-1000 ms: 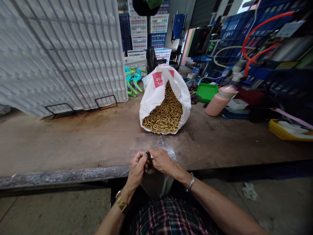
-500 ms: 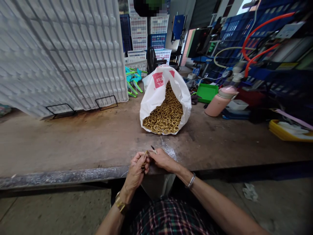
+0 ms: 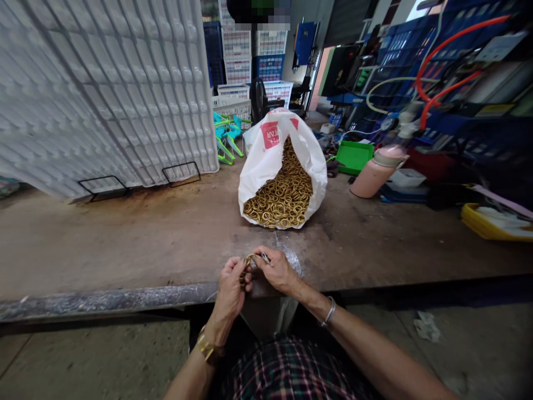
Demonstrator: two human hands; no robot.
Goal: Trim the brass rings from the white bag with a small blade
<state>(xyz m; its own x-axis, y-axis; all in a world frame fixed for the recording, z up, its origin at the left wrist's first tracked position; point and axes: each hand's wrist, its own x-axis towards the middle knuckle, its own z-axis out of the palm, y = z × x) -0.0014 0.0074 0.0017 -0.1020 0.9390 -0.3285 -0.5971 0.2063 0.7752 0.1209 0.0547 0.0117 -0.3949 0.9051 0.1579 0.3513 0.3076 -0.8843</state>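
Observation:
My left hand (image 3: 232, 283) is closed around several brass-coloured rings, partly hidden by the fingers. One ring (image 3: 250, 256) sticks up between my two hands, pinched at its left side. My right hand (image 3: 280, 272) touches that ring with its fingertips, while a small slim tool (image 3: 265, 257) pokes out between thumb and fingers; its kind is too small to make out. Beyond both hands, a white plastic bag (image 3: 258, 166) with red print lies open towards me, filled with a heap of similar brass rings (image 3: 283, 200).
White ribbed trays (image 3: 125, 83) stand on edge at the left of the wooden table (image 3: 125, 239), with black wire stands at their foot. A pink bottle (image 3: 372, 175), a green tray (image 3: 353, 156) and a yellow tray (image 3: 491, 225) are at the right. Crates (image 3: 237, 47) are stacked behind.
My right hand has turned and risen slightly, and the slim tool in it has tilted. The ring between my hands now shows more of its curve.

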